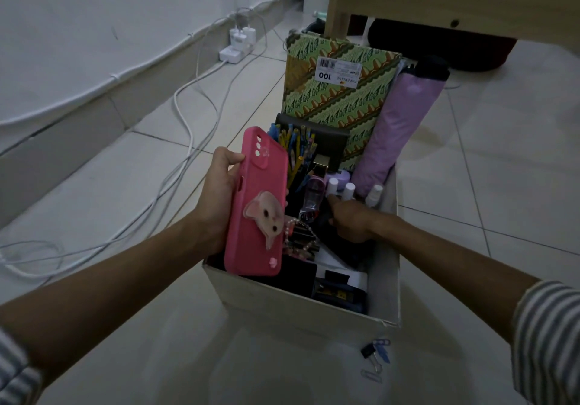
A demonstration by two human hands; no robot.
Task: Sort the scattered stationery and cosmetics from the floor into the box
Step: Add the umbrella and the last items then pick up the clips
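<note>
Clips [375,356] before box [301,313], umbrella [398,128] perhaps inside

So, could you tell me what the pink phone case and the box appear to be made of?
Pink phone case: probably soft silicone, matte, with rounded moulded edges. Box: apparently cardboard, pale and dull, thin walls frayed at one corner.

1. Dim, bluish-grey light throughout; colours are muted, only the pink phone case [255,203] stands out.
2. The floor [502,153] is brightest at right, with a soft sheen on the tiles; a broad, soft shadow lies on it below the box [298,307].
3. The box's depths sink into near-black.
4. Wide-angle bending curves the skirting [78,128] at left; the striped sleeve [549,342] at right is smeared.
</note>
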